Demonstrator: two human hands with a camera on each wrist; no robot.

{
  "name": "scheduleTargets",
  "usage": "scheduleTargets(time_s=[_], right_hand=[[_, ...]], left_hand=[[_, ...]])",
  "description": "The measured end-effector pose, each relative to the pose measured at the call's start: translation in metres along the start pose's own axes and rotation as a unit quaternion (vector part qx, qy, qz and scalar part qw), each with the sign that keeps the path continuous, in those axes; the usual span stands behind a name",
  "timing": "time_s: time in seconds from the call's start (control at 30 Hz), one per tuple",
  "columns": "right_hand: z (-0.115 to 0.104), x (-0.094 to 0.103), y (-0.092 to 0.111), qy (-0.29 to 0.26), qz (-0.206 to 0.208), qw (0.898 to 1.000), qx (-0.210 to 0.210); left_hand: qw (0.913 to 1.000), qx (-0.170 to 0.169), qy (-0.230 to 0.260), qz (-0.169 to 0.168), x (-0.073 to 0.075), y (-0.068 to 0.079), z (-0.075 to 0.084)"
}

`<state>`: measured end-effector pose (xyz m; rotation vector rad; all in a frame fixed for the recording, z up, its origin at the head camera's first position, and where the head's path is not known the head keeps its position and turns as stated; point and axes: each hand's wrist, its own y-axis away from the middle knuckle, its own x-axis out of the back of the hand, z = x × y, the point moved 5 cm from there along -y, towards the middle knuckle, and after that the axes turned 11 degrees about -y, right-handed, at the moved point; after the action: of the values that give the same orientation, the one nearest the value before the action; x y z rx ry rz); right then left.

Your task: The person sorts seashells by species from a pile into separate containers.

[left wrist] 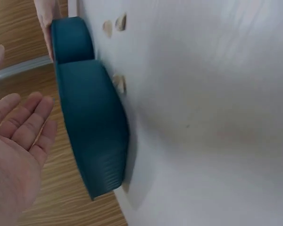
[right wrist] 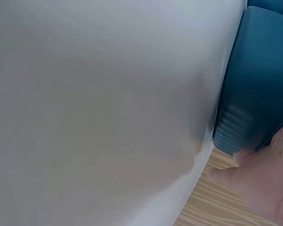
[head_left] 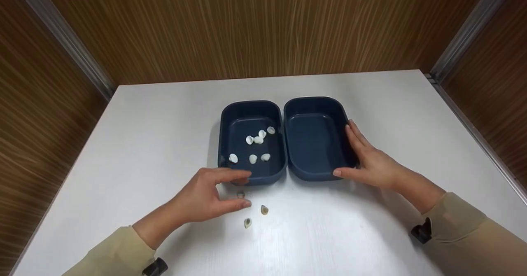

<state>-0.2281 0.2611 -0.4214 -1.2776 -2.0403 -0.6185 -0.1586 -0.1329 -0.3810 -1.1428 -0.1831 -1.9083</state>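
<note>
Two dark blue rectangular boxes stand side by side: a left box (head_left: 252, 180) with several small white shells (head_left: 253, 158) scattered on its floor, and a right box (head_left: 315, 144) with a bare floor. My left hand (head_left: 210, 193) hovers at the left box's front edge, thumb and fingers apart, holding nothing. Below and beside it lie three small brownish shells (head_left: 264, 209) on the table. My right hand (head_left: 374, 164) rests against the right box's right side, its fingers extended along the wall and the thumb at the front corner. In the left wrist view the left palm (left wrist: 14, 174) holds nothing.
The white table (head_left: 164, 123) carries both boxes and the loose shells. Wood-grain panels (head_left: 263, 29) rise behind it and at both sides, with metal strips at the corners. Dark wrist straps (head_left: 155, 266) show at the sleeves.
</note>
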Motion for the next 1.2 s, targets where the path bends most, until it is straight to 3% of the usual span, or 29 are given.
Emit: scheduleTargets(time_s=[0.23, 0.5, 0.8, 1.2], right_hand=[[0.001, 0.0, 0.001, -0.001, 0.0, 1.0, 0.001], [0.001, -0.001, -0.001, -0.002, 0.0, 1.0, 0.008], [-0.001, 0.0, 0.001, -0.004, 0.0, 1.0, 0.02], [0.001, 0.001, 0.001, -0.012, 0.006, 1.0, 0.02]], left_hand=[[0.987, 0.084, 0.083, -0.109, -0.03, 0.009, -0.016], [0.9742, 0.119, 0.108, -0.159, -0.049, 0.018, -0.033], [0.9759, 0.082, 0.106, -0.172, -0.059, 0.018, -0.037], [0.9781, 0.064, 0.091, -0.176, -0.062, 0.018, -0.041]])
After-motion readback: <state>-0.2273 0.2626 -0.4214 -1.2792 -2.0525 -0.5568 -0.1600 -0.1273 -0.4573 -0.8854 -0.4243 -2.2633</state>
